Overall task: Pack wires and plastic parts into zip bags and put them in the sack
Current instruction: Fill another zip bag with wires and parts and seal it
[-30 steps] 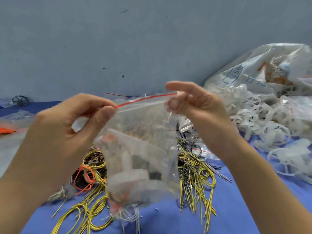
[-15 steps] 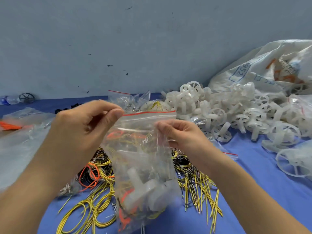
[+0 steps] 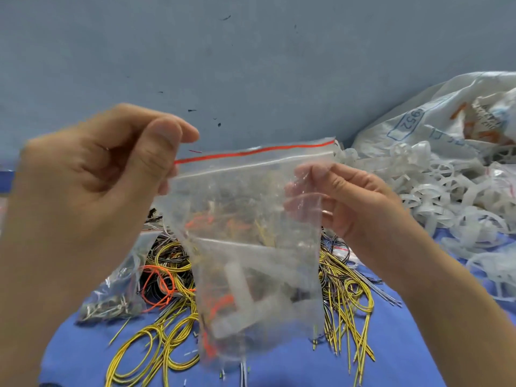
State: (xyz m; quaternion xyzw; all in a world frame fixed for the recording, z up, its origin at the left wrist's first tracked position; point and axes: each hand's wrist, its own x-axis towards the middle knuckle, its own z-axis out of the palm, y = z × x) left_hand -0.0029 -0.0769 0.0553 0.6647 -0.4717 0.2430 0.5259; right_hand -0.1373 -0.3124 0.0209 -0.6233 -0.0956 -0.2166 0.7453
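The left hand (image 3: 92, 191) and right hand (image 3: 351, 205) are pinching the filled zip bag (image 3: 251, 219), probably pressing it shut before the sack (image 3: 446, 121).

The clear red-striped zip bag (image 3: 251, 219) rose higher as the right hand (image 3: 349, 202) slipped from seal to side.

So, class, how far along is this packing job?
Done: the zip bag is already filled. In hand: the left hand pinches its top corner, the right hand holds its side. Left: loose wires and plastic parts lie unpacked; the bag is not yet in the sack.
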